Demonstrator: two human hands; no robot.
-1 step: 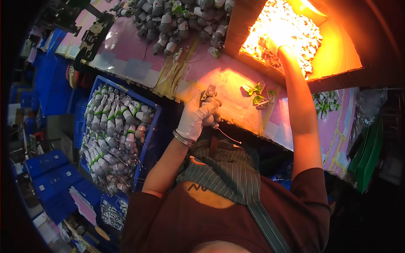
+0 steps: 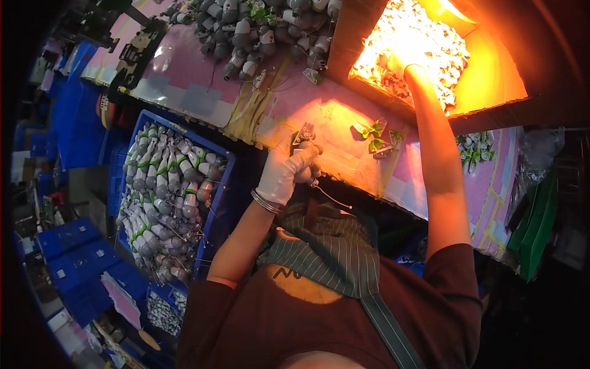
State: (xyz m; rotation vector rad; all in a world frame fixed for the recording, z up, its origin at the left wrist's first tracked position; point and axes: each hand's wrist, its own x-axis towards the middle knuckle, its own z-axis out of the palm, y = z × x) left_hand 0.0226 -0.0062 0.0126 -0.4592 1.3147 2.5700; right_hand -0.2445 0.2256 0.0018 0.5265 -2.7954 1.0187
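In the head view, the gloved left hand point(image 2: 279, 175) sits at mid-frame, closed around a grey rounded piece point(image 2: 304, 175) with a thin wire point(image 2: 334, 198) trailing lower right. The right hand point(image 2: 401, 63) is upper right, inside a cardboard box point(image 2: 501, 80) of small parts point(image 2: 452, 83); glare hides its fingers, so I cannot tell whether they grip anything. The step in hand seems to be reaching among these parts while the left hand holds the piece. Withdrawing would call for lifting clear of the box's front edge, which the forearm crosses. Between the hands, the pink tabletop point(image 2: 344, 163) offers some room, limited by green-and-clear pieces point(image 2: 370, 130) right of centre.
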